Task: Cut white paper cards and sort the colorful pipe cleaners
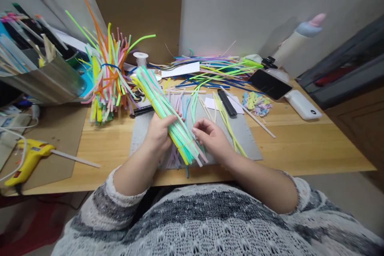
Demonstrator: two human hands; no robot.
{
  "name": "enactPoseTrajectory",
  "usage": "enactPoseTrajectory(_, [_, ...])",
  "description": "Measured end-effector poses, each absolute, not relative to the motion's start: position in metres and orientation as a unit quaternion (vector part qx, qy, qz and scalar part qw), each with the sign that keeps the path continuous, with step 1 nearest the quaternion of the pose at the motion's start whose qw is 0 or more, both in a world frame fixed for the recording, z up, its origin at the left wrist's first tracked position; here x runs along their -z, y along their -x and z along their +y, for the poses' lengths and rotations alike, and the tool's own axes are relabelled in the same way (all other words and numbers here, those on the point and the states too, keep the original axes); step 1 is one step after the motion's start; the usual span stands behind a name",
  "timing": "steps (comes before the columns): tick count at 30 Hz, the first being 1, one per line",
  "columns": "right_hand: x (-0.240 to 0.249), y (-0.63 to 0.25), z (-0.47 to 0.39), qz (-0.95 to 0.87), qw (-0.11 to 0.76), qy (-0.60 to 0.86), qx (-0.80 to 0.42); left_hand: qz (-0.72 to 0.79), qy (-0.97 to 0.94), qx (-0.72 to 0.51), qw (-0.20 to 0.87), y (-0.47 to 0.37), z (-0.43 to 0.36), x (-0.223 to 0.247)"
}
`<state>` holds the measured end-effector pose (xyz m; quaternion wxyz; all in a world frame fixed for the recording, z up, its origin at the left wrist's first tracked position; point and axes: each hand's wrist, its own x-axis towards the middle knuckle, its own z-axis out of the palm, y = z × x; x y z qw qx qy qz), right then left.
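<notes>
My left hand [158, 133] is wrapped round a thick bundle of pipe cleaners [159, 102], mostly mint green with yellow and pale pink, and holds it tilted over a grey board [250, 150]. Close to the bundle's right side is my right hand [213, 138], its thumb and fingertips curled together in a pinch. Whether anything thin is between those fingertips I cannot make out. Loose yellow pipe cleaners [227, 122] lie on the board beyond the right hand, with lilac ones [175, 158] partly hidden beneath the bundle.
A tied, multicoloured pipe-cleaner bundle [109, 76] stands at left, near a yellow glue gun [31, 155] and a pen holder [51, 78]. More pipe cleaners [216, 70] lie along the wall. At right are a phone [271, 84], a white device [303, 104] and a stick [255, 118].
</notes>
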<state>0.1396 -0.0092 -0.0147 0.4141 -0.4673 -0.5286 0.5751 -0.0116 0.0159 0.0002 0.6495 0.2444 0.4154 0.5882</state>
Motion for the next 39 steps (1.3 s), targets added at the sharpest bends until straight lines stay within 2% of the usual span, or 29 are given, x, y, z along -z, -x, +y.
enactPoseTrajectory(6, [0.014, -0.157, -0.020, -0.703, 0.380, 0.445, -0.404, 0.402, -0.203, -0.671, 0.589, 0.007, 0.023, -0.002])
enactPoseTrajectory(14, [0.021, -0.159, -0.019, -0.757, 0.319, 0.468, -0.326, 0.345, -0.180, -0.656, 0.647, 0.011, 0.019, 0.007])
enactPoseTrajectory(23, [0.019, -0.152, -0.016, -0.758, 0.304, 0.463, -0.345, 0.321, -0.196, -0.660, 0.651, 0.014, 0.014, 0.008])
enactPoseTrajectory(30, [0.020, -0.143, -0.011, -0.709, 0.296, 0.468, -0.437, 0.286, -0.214, -0.653, 0.668, 0.016, 0.015, 0.005])
enactPoseTrajectory(33, [0.019, -0.146, -0.014, -0.706, 0.284, 0.462, -0.457, 0.295, -0.212, -0.682, 0.635, 0.018, 0.018, 0.004])
enactPoseTrajectory(39, [0.007, -0.174, -0.027, -0.785, 0.187, 0.447, -0.385, 0.283, -0.193, -0.741, 0.578, 0.039, 0.031, -0.002])
